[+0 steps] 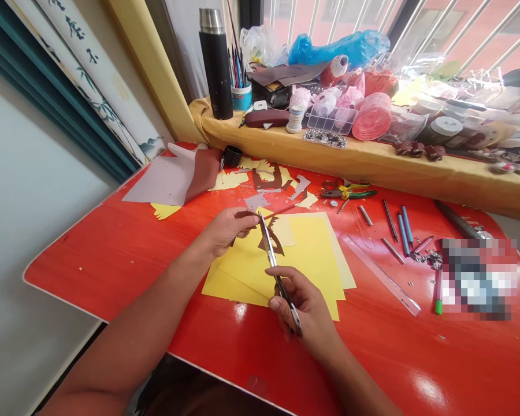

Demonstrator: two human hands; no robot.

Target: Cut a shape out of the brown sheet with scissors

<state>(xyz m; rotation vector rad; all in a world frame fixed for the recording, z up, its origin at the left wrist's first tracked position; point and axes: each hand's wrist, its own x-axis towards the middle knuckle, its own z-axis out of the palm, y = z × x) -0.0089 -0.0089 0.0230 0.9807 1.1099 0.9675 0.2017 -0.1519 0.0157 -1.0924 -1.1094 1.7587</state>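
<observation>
Between the thumb and fingers of my left hand is a small dark brown piece, perhaps leather; much of it is covered by the fingers. My right hand grips the handles of a pair of silver scissors, whose tips reach up to the edge of that piece. The blades look nearly closed, and whether the piece lies between them I cannot tell. Below both hands lie overlapping yellow sheets, with a brown cut scrap and a pale cutout on top.
Yellow and brown offcuts lie behind my hands, near pliers. To the right are a clear ruler, several pens and small metal fasteners. A folded brown sheet is at the left. A black flask stands on the crowded sill.
</observation>
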